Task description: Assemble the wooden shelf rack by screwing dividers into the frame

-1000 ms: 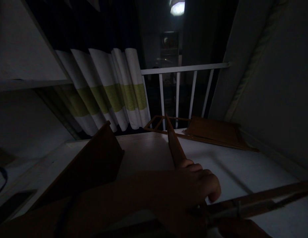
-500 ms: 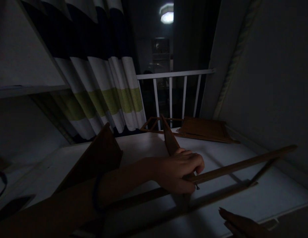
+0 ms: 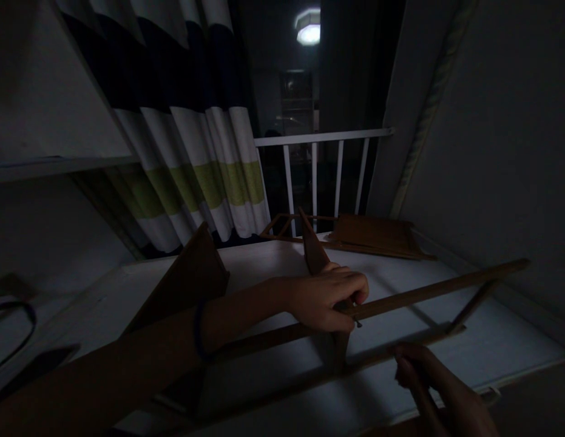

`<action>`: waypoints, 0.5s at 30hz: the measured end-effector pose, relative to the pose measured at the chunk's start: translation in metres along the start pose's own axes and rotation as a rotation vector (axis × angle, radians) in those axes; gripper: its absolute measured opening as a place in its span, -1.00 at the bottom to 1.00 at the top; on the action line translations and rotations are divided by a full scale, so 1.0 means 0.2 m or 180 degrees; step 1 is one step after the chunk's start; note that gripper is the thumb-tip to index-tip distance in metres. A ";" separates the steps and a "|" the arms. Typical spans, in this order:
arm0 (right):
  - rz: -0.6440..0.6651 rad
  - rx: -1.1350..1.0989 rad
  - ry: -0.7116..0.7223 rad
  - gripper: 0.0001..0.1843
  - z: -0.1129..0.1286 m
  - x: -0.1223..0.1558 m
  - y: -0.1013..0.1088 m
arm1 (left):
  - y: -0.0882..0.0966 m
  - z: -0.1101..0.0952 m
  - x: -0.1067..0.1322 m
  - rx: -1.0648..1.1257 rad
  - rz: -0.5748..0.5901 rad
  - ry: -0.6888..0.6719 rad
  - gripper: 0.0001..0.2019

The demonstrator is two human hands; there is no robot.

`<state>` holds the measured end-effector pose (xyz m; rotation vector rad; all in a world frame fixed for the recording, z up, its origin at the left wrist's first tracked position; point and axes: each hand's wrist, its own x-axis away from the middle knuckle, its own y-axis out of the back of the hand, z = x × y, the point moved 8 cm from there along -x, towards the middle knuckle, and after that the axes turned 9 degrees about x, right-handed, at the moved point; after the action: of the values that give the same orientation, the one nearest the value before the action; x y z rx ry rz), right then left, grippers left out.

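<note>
Reaching in from the left, my left hand (image 3: 328, 300) is wrapped over the upper rail of a brown wooden frame (image 3: 437, 292), where a board joins it. A small screw or bolt (image 3: 358, 324) sticks out from the rail just below my thumb. Beyond the hand, an upright wooden panel (image 3: 313, 246) leans away towards the window. My right hand (image 3: 439, 388) is at the lower right, beside the lower rail (image 3: 377, 357), its fingers curled together. Whatever it holds, if anything, is too dark to make out.
Another folded wooden piece (image 3: 377, 235) lies by the white window railing (image 3: 325, 137). A dark wooden board (image 3: 184, 282) slants at the left. A striped curtain (image 3: 204, 182) hangs behind, and a dark cable (image 3: 31, 312) curves at the far left. The white surface (image 3: 259, 258) lies underneath.
My right hand has come up and left, closer to the frame, and its fingers have curled in. My left hand keeps its grip on the rail; the view has shifted slightly.
</note>
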<state>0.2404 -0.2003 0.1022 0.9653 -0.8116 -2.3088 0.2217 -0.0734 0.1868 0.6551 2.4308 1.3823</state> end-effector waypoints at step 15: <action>0.2433 0.1165 -0.0892 -0.51 -0.25 0.12 -0.70 | -0.01 0.01 0.00 -0.0029 0.0030 -0.0037 -0.76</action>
<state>0.2330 -0.1359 -0.0332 0.3468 -1.4541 -1.6599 0.2219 -0.0734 0.1849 0.6713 2.4141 1.3884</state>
